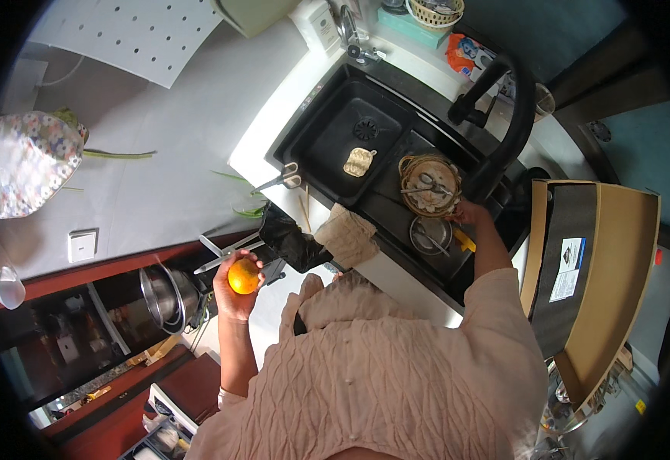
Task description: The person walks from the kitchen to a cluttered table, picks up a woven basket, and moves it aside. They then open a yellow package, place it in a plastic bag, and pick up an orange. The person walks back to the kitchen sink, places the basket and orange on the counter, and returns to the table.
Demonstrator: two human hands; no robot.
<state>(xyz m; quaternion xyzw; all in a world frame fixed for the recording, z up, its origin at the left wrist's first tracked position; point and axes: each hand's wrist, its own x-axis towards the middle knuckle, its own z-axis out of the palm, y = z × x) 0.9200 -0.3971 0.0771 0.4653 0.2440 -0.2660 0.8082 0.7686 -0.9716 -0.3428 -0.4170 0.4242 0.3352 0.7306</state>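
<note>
My left hand [237,290] holds an orange [243,276], well away from the sink, in front of my body. My right hand [469,213] reaches into the black double sink [312,135] and touches the near right rim of a woven basket [403,172]. Whether its fingers close on that rim is not clear. Inside the basket are a pale scalloped dish [424,202] and metal spoons [429,183]. A metal bowl [417,242] with a spoon in it sits just below, beside a yellow piece [464,240]. A pale sponge [360,162] lies in the left basin.
A black faucet [523,123] arches over the right basin. Kitchen scissors [289,175], a beige cloth [346,234] and a black plastic bag [296,244] lie along the counter edge. An open cardboard box [611,270] stands at right. Steel bowls [165,296] are at left.
</note>
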